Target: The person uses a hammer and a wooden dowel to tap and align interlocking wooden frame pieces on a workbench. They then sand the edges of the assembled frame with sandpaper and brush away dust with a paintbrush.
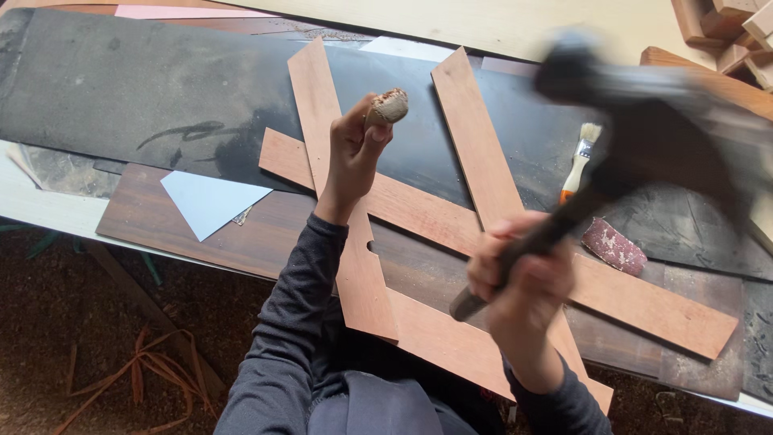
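Left hand (353,153) is pinching a small round wooden knob (388,105) at its fingertips, raised above the crossed reddish wood strips (419,211). Right hand (522,278) is gripping a blurred hammer (612,153) closed-fisted. Paintbrush (581,161) is lying beyond the right hand.

Both arms were covered by long dark grey sleeves — soft knit fabric, creased at the elbows, cuffs ending snug at the wrists. Left hand (354,153) and right hand (519,274) were bare — no gloves, rings or watch visible. Dark clothing showed at the lower edge.
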